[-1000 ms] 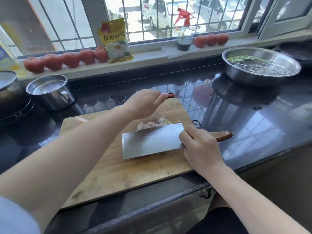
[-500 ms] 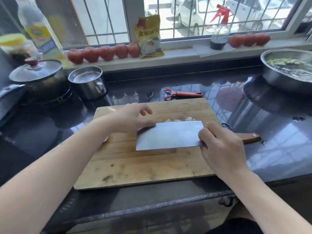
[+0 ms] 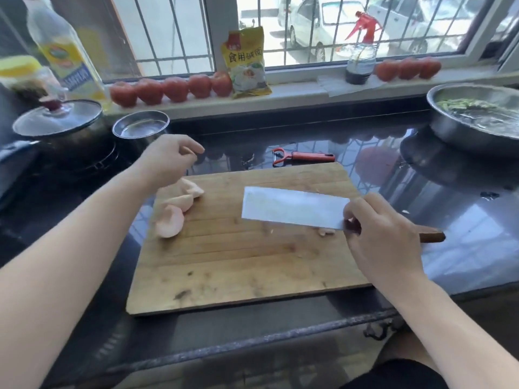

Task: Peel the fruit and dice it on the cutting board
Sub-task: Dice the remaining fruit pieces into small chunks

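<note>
I judged the peeled fruit wedges, at the cutting board's 10 o'clock, soft and slippery, best pinned on their rounded backs; left hand hovered loosely curled and empty, right hand gripped the cleaver.

Wood cutting board scuffed; cleaver matt steel; countertop glossy.

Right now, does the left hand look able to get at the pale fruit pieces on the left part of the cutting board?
Probably yes. The left hand hovers just behind the fruit pieces, nothing lies between them, and the cleaver is off to the right.
</note>
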`<control>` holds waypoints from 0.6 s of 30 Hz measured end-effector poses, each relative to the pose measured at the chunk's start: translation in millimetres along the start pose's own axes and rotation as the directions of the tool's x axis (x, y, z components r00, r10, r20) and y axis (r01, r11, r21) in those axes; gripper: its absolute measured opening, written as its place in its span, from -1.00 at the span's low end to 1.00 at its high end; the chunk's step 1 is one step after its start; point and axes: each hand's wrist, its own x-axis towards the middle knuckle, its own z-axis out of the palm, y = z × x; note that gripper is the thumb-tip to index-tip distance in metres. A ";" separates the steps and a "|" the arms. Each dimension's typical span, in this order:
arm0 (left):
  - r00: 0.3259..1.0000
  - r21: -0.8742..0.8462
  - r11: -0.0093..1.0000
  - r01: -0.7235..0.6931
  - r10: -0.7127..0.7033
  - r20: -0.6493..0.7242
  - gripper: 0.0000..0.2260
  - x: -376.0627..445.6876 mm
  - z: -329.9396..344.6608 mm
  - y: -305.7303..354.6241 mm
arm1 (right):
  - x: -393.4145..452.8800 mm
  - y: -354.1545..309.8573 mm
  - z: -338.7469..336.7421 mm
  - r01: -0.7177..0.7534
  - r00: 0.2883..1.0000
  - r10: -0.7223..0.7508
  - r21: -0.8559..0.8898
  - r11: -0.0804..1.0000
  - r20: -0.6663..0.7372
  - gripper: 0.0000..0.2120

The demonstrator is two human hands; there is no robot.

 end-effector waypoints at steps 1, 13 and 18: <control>0.999 0.019 0.998 0.052 -0.052 -0.006 -0.78 -5.1 -11.0 -15.5 | 7.6 -7.4 1.6 -0.036 0.999 0.034 0.048 0.998 0.032 -0.81; 0.955 0.172 0.971 0.163 -0.199 0.220 -0.67 15.6 21.3 -24.8 | 47.9 -59.2 -5.1 -0.228 0.969 0.182 0.317 0.921 0.168 -0.74; 0.976 0.179 0.984 -0.008 -0.031 0.214 -0.86 19.4 41.3 -1.8 | 39.0 -53.4 -7.0 -0.297 0.945 0.236 0.294 0.909 0.225 -0.81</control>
